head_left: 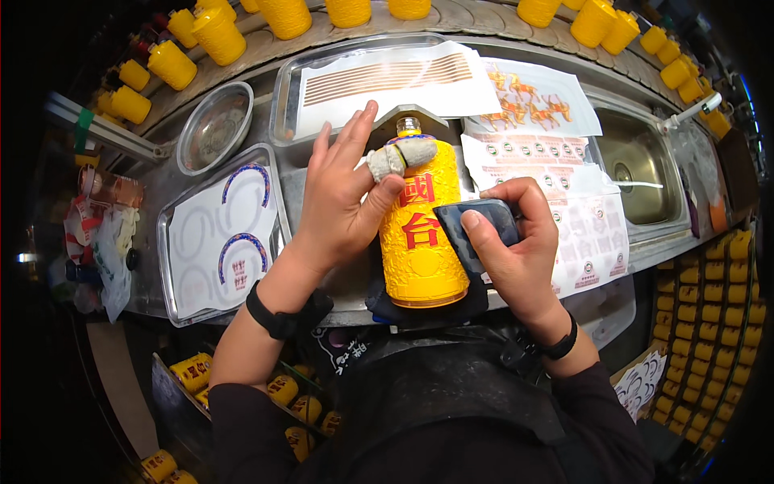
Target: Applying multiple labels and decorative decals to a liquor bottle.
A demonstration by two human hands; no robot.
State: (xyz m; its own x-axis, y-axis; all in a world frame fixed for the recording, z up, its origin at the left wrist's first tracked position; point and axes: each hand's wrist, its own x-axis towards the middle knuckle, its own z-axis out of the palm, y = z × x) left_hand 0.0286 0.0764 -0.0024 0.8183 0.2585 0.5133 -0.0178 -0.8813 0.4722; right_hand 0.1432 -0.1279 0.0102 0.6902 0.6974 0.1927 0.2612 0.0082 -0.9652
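Observation:
A yellow embossed bottle (426,262) with red characters lies on a dark cloth-like support (387,310) at the near counter edge, its bare glass neck (408,126) pointing away from me. My left hand (343,181) is spread over the bottle's left side. One of its fingers, wrapped in whitish cloth (395,160), lies across the bottle's shoulder, and the other fingers stretch upward. In my right hand (520,242) is a dark flat squeegee (484,226), pinched between thumb and fingers. Its edge rests against or just above the bottle's right side.
To the left, a metal tray (286,230) bears decal sheets, with a round metal bowl (182,133) beyond it. Striped decals (395,77) and horse decals (524,101) lie ahead. A sink (637,173) is at right. Yellow bottles (218,36) line the far conveyor.

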